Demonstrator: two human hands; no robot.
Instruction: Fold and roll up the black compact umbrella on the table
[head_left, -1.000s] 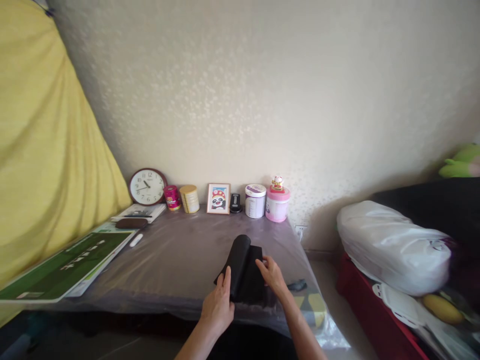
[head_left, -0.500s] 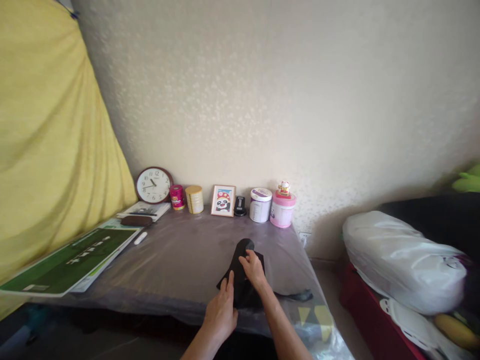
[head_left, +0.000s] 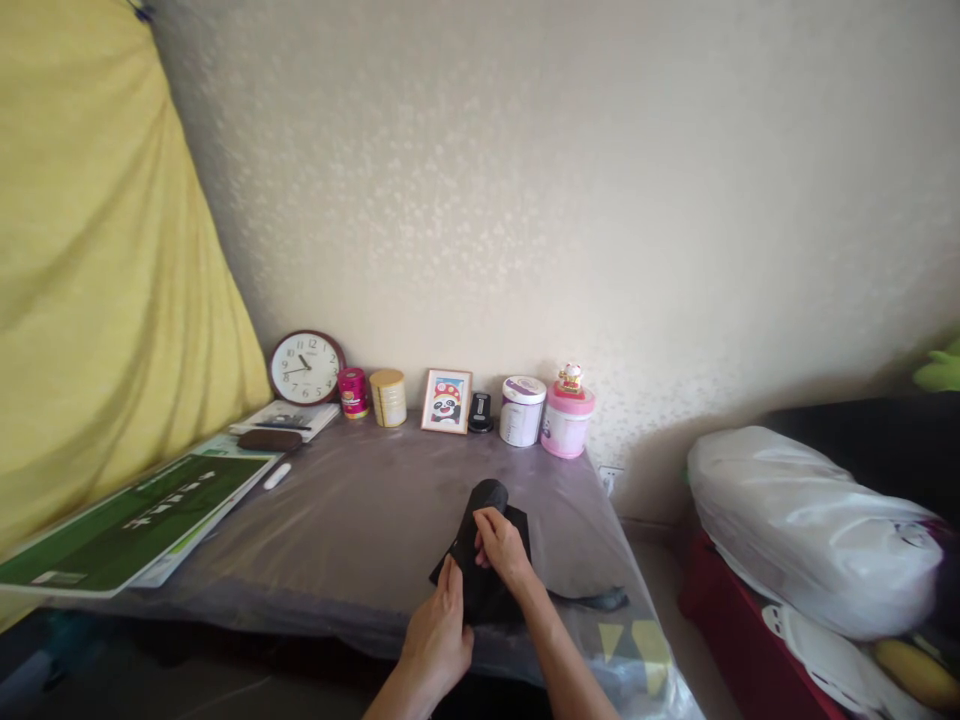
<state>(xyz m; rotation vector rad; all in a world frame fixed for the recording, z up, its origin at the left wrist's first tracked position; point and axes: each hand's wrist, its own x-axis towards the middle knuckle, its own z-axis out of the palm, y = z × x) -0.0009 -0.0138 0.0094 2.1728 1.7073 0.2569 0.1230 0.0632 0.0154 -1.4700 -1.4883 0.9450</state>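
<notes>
A black cloth item (head_left: 491,495), with a rounded far end and flaps spread at its sides, lies near the table's front edge; its exact kind is unclear. My left hand (head_left: 442,625) grips its near left side, fingers stretched along the edge and thumb underneath. On top of the cloth, my right hand (head_left: 499,545) is closed, fingers curled in a pinch on the fabric. A dark strap-like piece (head_left: 600,599) sticks out to the right; whether it joins the cloth is hidden by my right forearm.
Plastic covers the table (head_left: 337,520). Along the wall stand a clock (head_left: 306,367), a pink can (head_left: 352,393), a yellow tin (head_left: 388,398), a panda picture frame (head_left: 446,402) and lidded tubs (head_left: 523,412). Green boards (head_left: 142,515) lie left; a white bag (head_left: 814,530) sits right.
My right hand has shifted slightly left and nearer, its fingers curling in more tightly. The cloth's far end looks more rolled. My left hand stays at the left side.
</notes>
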